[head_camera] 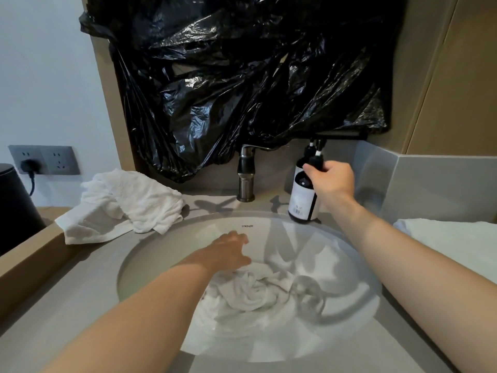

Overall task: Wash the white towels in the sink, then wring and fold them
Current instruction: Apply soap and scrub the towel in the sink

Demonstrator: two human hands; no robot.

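Observation:
A crumpled white towel (252, 292) lies wet in the round sink (150, 254). My left hand (228, 251) hovers over the basin with relaxed fingers, its fingertips just above the towel's far edge. My right hand (332, 176) grips the pump neck of a dark soap bottle (302, 200) that stands on the counter at the basin's back right. A second dark bottle is partly hidden behind it. Another white towel (126, 205) lies bunched on the counter at the left. A flat white towel (451, 243) rests at the right edge.
A metal faucet (246, 176) rises behind the basin. Black plastic sheeting (242, 76) covers the wall above it. A wall socket (44, 160) with a plug and a black bin (16, 203) sit at the left.

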